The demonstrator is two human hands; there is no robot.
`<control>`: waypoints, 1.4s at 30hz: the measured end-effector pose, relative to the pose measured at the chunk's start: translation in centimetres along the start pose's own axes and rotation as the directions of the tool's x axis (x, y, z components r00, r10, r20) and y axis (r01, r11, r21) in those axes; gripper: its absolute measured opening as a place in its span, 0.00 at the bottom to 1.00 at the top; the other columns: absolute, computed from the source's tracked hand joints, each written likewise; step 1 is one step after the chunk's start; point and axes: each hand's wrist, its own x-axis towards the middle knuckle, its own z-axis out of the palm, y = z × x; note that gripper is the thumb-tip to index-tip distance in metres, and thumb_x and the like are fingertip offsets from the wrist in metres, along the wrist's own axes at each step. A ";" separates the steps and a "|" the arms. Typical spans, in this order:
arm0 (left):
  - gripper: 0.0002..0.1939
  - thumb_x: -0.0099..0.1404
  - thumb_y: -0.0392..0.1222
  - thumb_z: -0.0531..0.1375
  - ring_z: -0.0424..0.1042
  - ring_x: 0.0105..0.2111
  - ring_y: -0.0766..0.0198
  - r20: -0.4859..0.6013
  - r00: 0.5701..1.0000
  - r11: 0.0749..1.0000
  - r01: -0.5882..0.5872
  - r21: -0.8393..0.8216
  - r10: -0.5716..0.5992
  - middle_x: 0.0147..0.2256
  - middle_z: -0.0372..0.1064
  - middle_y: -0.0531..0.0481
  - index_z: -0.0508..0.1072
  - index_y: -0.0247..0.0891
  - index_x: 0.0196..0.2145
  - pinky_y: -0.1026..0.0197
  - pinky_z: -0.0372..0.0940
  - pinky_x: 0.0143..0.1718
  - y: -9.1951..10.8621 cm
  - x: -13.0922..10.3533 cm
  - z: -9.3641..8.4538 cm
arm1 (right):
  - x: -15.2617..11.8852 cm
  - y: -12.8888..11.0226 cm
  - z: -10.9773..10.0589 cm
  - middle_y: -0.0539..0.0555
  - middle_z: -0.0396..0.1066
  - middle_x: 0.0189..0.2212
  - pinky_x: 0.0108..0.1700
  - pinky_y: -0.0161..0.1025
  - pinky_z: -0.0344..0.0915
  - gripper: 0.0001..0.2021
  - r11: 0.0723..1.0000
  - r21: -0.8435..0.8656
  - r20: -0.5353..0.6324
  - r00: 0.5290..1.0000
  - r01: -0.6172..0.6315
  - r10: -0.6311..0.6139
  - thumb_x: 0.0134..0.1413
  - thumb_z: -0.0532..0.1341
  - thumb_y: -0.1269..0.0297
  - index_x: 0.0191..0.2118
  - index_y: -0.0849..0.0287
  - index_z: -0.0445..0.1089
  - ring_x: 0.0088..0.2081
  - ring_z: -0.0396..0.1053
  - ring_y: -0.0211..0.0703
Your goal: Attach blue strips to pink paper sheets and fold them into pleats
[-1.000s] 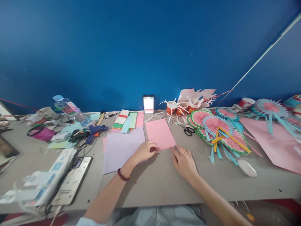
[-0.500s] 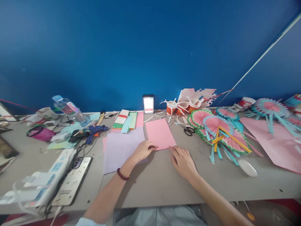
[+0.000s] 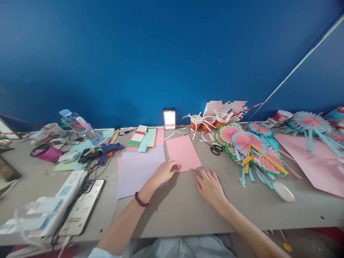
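Observation:
A pink sheet of paper (image 3: pixel 182 152) lies flat on the table in front of me. My left hand (image 3: pixel 167 171), a dark beaded bracelet above its wrist, is at the sheet's near left corner with thumb and fingers curled together on the edge. At the near right corner, my right hand (image 3: pixel 210 184) rests with its fingers stretched out, the fingertips touching the paper's edge. Beneath my left hand and forearm is part of a lilac sheet of paper (image 3: pixel 139 166), just left of the pink one.
Black-handled scissors (image 3: pixel 215 149) and folded paper fans (image 3: pixel 248 145) lie to the right, with a white mouse (image 3: pixel 283 191) nearer. On the left are a blue glue gun (image 3: pixel 109 150), a phone (image 3: pixel 82 208) and a power strip (image 3: pixel 63 197). A lit phone (image 3: pixel 169 119) leans against the wall.
My left hand's fingers have curled in more at the paper's corner. My right fingertips have shifted slightly left along the edge. The pink sheet stays in place.

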 end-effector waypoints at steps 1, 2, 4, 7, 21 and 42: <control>0.03 0.59 0.33 0.55 0.66 0.31 0.64 -0.005 1.000 1.000 0.005 0.018 -0.005 0.34 0.67 0.49 0.68 0.37 0.30 0.63 0.61 0.33 0.0 0.1 0.0 | 0.0 0.0 0.0 0.57 0.65 0.51 0.52 0.47 0.53 0.20 1.000 -0.002 0.001 1.000 -0.001 0.001 0.62 0.50 0.66 0.58 0.52 0.60 0.53 0.59 0.48; 0.04 0.58 0.32 0.54 0.66 0.31 0.64 -0.007 1.000 0.999 0.009 0.031 -0.009 0.34 0.67 0.50 0.67 0.37 0.30 0.64 0.61 0.33 0.1 0.1 0.0 | 0.0 0.0 0.0 0.57 0.65 0.51 0.51 0.47 0.53 0.20 1.000 -0.004 0.001 1.000 -0.002 0.002 0.62 0.50 0.66 0.58 0.52 0.61 0.53 0.59 0.48; 0.06 0.57 0.29 0.53 0.67 0.33 0.64 -0.002 1.000 0.999 0.008 0.047 -0.008 0.35 0.66 0.50 0.66 0.37 0.31 0.64 0.61 0.33 0.2 0.2 0.1 | 0.0 0.0 0.0 0.58 0.65 0.51 0.51 0.47 0.54 0.20 1.000 -0.010 -0.003 1.000 -0.003 0.003 0.62 0.50 0.66 0.58 0.52 0.61 0.53 0.59 0.49; 0.12 0.55 0.25 0.51 0.67 0.37 0.62 -0.005 1.000 0.995 0.021 0.101 -0.021 0.38 0.66 0.48 0.65 0.38 0.34 0.63 0.61 0.37 0.5 0.2 0.1 | 0.0 0.0 0.1 0.58 0.65 0.51 0.51 0.47 0.54 0.20 1.000 -0.007 -0.005 1.000 -0.004 0.004 0.62 0.50 0.66 0.58 0.52 0.60 0.53 0.59 0.49; 0.13 0.61 0.26 0.48 0.67 0.37 0.62 0.038 0.996 0.965 -0.089 0.246 0.082 0.35 0.67 0.48 0.69 0.37 0.32 0.61 0.61 0.39 1.4 -0.7 -0.1 | 0.1 0.0 0.0 0.58 0.66 0.49 0.49 0.47 0.54 0.19 1.000 -0.004 -0.005 1.000 0.002 -0.002 0.61 0.51 0.66 0.57 0.54 0.62 0.52 0.59 0.49; 0.24 0.63 0.33 0.50 0.62 0.49 0.48 -0.300 0.954 0.637 0.234 0.735 -0.004 0.50 0.63 0.35 0.62 0.32 0.57 0.48 0.64 0.43 5.5 -4.8 8.0 | 0.0 -0.4 0.0 0.57 0.67 0.49 0.50 0.47 0.55 0.19 1.000 -0.010 -0.016 1.000 -0.025 0.025 0.60 0.51 0.67 0.57 0.54 0.62 0.53 0.59 0.50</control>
